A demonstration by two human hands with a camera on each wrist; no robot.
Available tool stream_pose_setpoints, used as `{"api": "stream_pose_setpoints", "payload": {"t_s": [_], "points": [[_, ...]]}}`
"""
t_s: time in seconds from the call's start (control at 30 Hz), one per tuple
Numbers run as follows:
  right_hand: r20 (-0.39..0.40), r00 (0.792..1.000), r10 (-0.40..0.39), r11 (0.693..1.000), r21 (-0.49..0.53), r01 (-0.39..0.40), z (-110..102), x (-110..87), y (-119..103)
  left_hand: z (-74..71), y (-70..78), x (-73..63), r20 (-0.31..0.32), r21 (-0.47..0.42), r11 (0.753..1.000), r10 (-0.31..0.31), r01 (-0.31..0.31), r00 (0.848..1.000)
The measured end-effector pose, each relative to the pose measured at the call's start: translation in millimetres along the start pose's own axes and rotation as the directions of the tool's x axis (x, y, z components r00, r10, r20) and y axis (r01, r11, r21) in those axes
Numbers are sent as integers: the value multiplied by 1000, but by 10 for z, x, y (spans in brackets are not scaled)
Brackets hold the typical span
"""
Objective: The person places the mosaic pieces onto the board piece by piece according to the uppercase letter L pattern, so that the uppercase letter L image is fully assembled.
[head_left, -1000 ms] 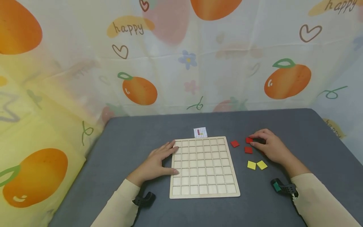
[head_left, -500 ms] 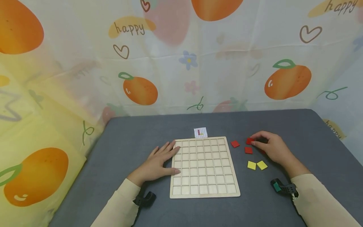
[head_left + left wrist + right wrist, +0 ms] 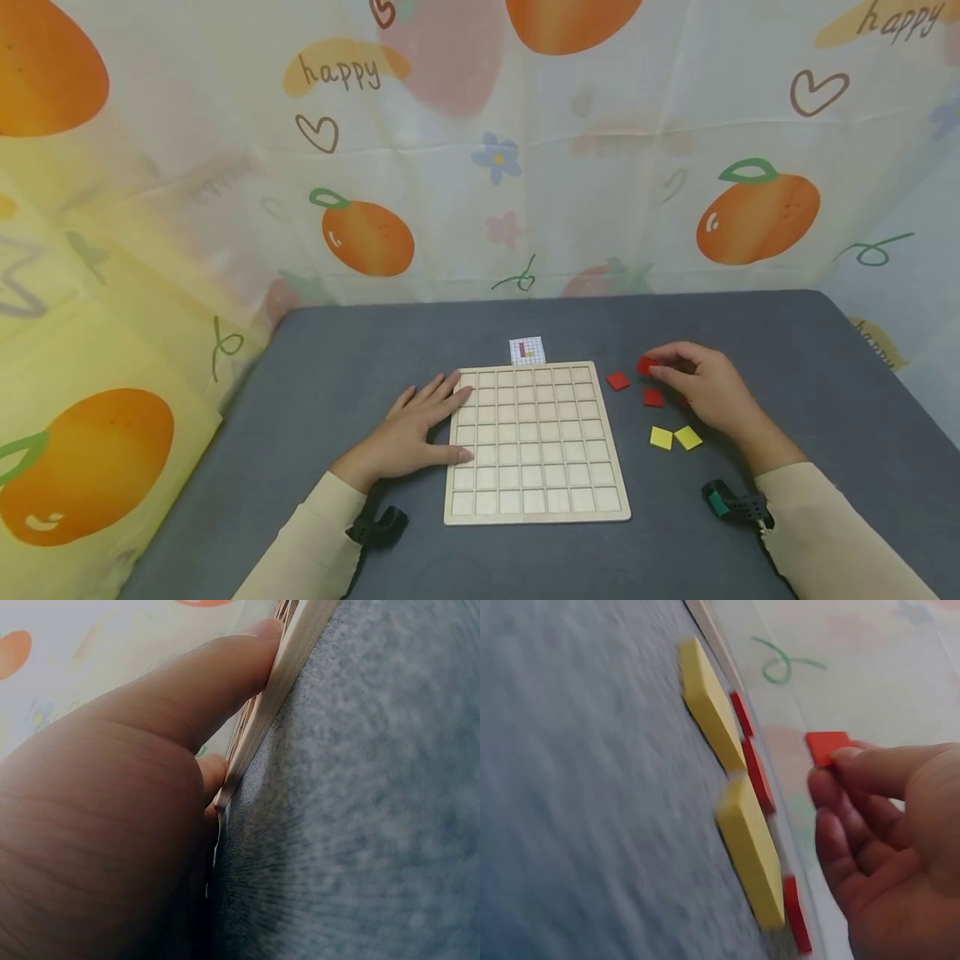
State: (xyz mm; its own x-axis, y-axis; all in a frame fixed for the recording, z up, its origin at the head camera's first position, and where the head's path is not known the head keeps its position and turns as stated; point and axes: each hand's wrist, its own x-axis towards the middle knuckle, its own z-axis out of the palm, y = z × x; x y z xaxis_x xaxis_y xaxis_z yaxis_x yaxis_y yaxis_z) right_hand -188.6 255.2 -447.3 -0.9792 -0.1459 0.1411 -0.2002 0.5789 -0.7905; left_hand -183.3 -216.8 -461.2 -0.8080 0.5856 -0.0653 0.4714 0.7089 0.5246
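My right hand (image 3: 708,387) pinches a red square tile (image 3: 826,745) between thumb and fingertips, raised above the table in the right wrist view. Two red tiles lie flat between it and the board, one red tile (image 3: 618,381) by the board's right edge and another red tile (image 3: 653,398) just below the hand. A further red tile (image 3: 796,915) is mostly hidden under the hand in the head view. Two yellow tiles (image 3: 662,438) lie nearer the body. With fingers spread, my left hand (image 3: 408,433) rests on the left edge of a wooden grid board (image 3: 536,518).
A small card (image 3: 527,351) printed with a grid and coloured squares lies at the board's far edge. The grey tabletop (image 3: 390,333) ends at a fruit-patterned cloth (image 3: 442,200) hung behind it. Black straps with cameras sit on both wrists.
The right hand has pinched a red tile, lifted it and brought it slightly left, baring another red tile beneath. The left hand stays on the board's edge.
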Motion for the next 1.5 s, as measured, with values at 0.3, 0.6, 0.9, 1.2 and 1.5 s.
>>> {"api": "stream_pose_setpoints", "payload": {"t_s": [0.3, 0.6, 0.9, 1.2, 1.5], "points": [[31, 999, -34, 995, 93, 31, 242, 14, -311, 5, -11, 11, -12, 7, 1000, 14, -14, 1000], [86, 988, -131, 975, 191, 112, 545, 98, -606, -7, -17, -1, -20, 2, 1000, 12, -12, 1000], [157, 972, -173, 968, 210, 138, 800, 266, -905, -3, -30, -7, -14, 5, 1000, -2, 2, 1000], [213, 963, -165, 975, 186, 125, 1023, 454, -1031, 3, -28, 4, -9, 8, 1000, -10, 11, 1000], [293, 949, -120, 989, 115, 90, 1239, 575, -1035, 5, 3, 10, -7, 18, 999, -26, 26, 1000]]}}
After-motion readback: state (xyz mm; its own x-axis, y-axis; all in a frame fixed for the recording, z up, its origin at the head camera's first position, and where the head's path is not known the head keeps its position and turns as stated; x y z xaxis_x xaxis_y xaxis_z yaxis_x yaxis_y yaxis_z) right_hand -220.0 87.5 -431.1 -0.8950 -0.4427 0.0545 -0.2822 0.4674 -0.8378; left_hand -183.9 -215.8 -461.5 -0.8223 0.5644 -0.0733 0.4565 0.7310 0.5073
